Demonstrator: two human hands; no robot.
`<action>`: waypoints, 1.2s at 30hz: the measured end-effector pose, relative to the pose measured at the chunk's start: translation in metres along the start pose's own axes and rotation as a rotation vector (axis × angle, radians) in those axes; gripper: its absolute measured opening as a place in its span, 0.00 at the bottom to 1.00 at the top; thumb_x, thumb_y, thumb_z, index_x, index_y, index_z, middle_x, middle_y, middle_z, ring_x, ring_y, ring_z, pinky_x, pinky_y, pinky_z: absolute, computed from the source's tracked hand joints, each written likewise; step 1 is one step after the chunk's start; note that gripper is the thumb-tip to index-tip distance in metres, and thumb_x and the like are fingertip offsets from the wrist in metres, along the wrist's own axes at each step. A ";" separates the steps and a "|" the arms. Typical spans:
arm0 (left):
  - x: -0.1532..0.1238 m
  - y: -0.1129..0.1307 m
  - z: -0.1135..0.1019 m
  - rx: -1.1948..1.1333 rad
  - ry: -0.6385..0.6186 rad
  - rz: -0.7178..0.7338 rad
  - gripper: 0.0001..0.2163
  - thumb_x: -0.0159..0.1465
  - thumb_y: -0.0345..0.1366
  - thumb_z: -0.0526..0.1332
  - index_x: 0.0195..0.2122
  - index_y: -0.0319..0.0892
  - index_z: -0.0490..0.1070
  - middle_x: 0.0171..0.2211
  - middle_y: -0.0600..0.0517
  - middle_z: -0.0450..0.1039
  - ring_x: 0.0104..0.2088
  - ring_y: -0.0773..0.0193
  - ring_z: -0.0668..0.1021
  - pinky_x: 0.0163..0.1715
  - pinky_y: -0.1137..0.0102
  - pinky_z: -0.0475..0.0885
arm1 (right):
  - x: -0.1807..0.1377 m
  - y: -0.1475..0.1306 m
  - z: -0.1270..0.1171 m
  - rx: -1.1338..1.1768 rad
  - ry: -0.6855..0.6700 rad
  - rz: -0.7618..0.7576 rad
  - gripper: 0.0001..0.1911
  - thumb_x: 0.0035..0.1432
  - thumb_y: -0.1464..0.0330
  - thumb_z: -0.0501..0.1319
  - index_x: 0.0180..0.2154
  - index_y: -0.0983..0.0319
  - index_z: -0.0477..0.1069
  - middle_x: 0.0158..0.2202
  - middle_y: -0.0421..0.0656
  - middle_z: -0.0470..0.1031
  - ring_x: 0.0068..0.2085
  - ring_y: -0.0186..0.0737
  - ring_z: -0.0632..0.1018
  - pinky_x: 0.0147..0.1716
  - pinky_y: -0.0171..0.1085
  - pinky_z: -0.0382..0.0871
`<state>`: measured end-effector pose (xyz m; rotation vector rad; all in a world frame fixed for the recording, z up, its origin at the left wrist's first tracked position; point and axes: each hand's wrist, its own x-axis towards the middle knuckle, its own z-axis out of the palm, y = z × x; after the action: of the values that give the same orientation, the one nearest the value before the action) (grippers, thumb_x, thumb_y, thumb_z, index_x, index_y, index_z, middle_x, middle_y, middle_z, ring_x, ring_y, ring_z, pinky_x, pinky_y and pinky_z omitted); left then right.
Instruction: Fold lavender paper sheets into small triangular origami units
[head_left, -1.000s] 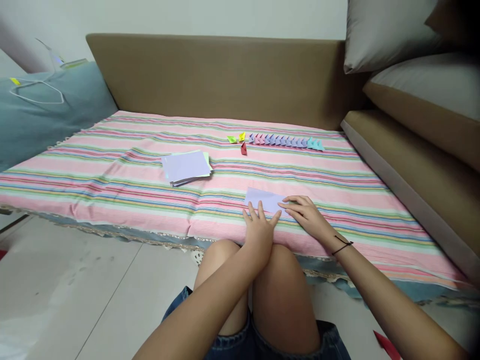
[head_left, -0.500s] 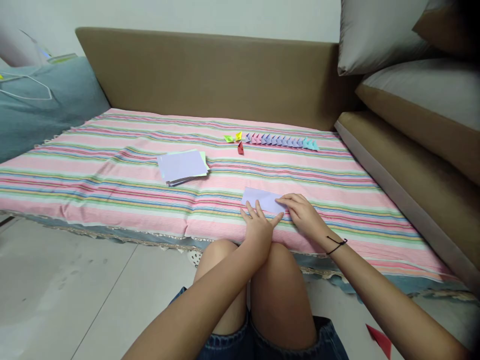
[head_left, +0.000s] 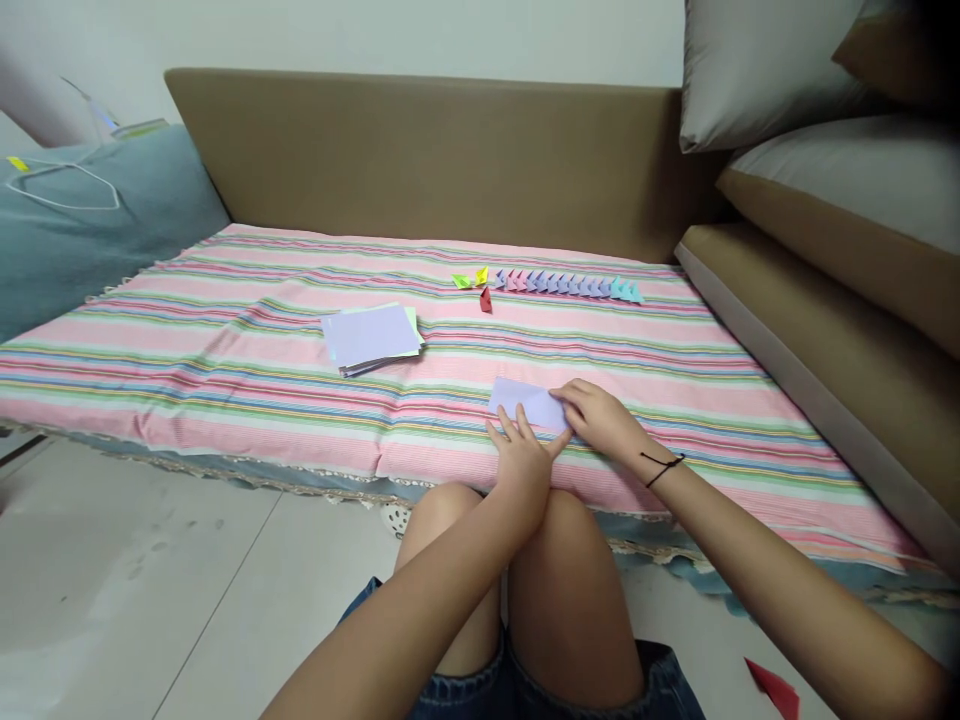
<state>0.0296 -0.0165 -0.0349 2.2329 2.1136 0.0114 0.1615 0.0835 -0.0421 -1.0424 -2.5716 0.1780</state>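
Note:
A light purple sheet of paper lies on the striped cloth in front of my knees. My left hand rests on its lower edge, fingers spread and fingertips pressing down. At the paper's right end, my right hand has its fingers drawn together on the sheet's edge; that end is partly hidden under them. Further back is a row of folded paper pieces in pink, purple and light blue. Beside it sit a green folded piece, a yellow one and a red one.
A stack of coloured paper sheets lies to the left on the striped cloth. Brown cushions are piled at the right, and a brown backrest stands behind. A red paper piece is on the floor.
My right hand has shifted slightly left along the paper's right end, its fingers more curled. My left hand stays spread on the sheet. The whole view has shifted a little.

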 end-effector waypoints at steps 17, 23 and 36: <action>0.001 0.001 0.002 0.054 -0.020 -0.015 0.26 0.66 0.32 0.51 0.59 0.73 0.48 0.64 0.44 0.54 0.62 0.42 0.59 0.51 0.35 0.56 | 0.001 0.018 -0.008 -0.042 -0.135 -0.174 0.30 0.50 0.81 0.51 0.54 0.60 0.68 0.46 0.49 0.70 0.47 0.47 0.71 0.46 0.45 0.68; -0.002 0.001 0.000 0.074 -0.022 -0.006 0.27 0.66 0.31 0.51 0.59 0.73 0.49 0.64 0.45 0.55 0.62 0.43 0.60 0.52 0.38 0.58 | 0.003 0.024 -0.014 -0.031 -0.169 -0.193 0.29 0.49 0.81 0.51 0.53 0.60 0.69 0.45 0.47 0.72 0.47 0.45 0.73 0.46 0.41 0.69; -0.002 0.001 -0.002 0.084 -0.028 -0.002 0.27 0.66 0.32 0.50 0.59 0.73 0.47 0.64 0.46 0.55 0.62 0.42 0.60 0.51 0.35 0.57 | 0.004 0.024 -0.019 -0.030 -0.228 -0.189 0.30 0.47 0.81 0.50 0.53 0.64 0.69 0.45 0.49 0.70 0.46 0.44 0.73 0.47 0.40 0.68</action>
<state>0.0303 -0.0184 -0.0330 2.2627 2.1401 -0.1112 0.1815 0.1030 -0.0292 -0.8243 -2.8675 0.2216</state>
